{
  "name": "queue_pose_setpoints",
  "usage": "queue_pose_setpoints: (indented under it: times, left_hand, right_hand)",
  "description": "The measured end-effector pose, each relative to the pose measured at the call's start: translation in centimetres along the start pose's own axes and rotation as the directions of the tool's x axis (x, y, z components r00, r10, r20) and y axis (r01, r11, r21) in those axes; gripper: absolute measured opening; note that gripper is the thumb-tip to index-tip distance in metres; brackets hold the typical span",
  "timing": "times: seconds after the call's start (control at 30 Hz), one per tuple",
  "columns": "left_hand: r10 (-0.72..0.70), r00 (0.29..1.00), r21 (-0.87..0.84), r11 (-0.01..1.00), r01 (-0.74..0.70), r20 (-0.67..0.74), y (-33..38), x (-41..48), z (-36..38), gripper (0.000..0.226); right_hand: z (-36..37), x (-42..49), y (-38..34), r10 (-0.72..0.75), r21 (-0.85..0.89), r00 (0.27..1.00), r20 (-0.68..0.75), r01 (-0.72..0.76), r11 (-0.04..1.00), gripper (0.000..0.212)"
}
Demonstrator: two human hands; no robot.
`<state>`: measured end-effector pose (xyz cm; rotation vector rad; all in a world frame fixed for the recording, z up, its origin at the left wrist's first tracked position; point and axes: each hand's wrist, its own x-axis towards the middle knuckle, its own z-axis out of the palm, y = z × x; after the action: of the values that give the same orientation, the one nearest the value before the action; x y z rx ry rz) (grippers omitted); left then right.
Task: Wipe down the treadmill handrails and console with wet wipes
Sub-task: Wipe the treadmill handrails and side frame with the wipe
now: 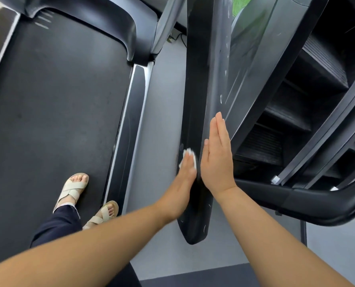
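Handrail (195, 112): a long black bar running from 12 o'clock down to about 5 o'clock of centre, its rounded end low in the view. Pale streaks and scuffs mark its right face and its lower end.

Left hand (186, 172): flat, fingers straight and together, pressed against the left face of the handrail. A white wipe (190, 156) lies under the fingertips, its crumpled edge showing beyond them at 12 o'clock of the hand. The wipe touches the rail.

Right hand (217, 154): open and flat, fingers extended and together, laid against the right face of the handrail, directly across from the left hand at its 3 o'clock. It holds nothing.

Belt (54, 112): the dark running surface fills the field from 9 to 11 o'clock. Two feet in pale strapped sandals (73, 189) stand on it at 7 o'clock of centre, beside its right side rail (128, 129).

Floor (162, 112): grey strip between the side rail and the handrail.

A neighbouring black machine (296, 112) occupies 1 to 4 o'clock; its kind cannot be told.
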<state>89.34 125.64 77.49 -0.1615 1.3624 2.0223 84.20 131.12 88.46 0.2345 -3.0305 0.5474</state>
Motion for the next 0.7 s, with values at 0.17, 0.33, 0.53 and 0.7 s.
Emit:
queue_pose_setpoints:
  times: [0.17,0.33,0.53,0.7]
  left_hand:
    - [0.07,0.997,0.007,0.998,-0.07,0.031,4.2,-2.4,-0.9,0.077]
    - [0.058,0.998,0.063,0.996,-0.057,-0.023,8.6,-0.2,-1.7,0.089]
    - [0.144,0.99,0.047,0.988,-0.144,0.002,0.8,-5.2,1.3,0.066]
    - [-0.115,0.987,-0.038,0.993,0.111,-0.116,-2.2,-5.8,2.4,0.041]
  right_hand:
    - [-1.0,-1.1,-0.2,0.007,0.027,0.999,0.047,-0.008,1.0,0.051]
    - [-1.2,-3.5,-0.3,0.009,-0.055,1.0,-0.028,-0.01,0.998,0.048]
    - [-0.3,-3.7,-0.1,-0.038,-0.047,0.996,-0.083,0.034,0.998,0.048]
    - [0.2,-3.7,0.1,-0.04,-0.048,0.993,-0.112,0.035,0.998,0.048]
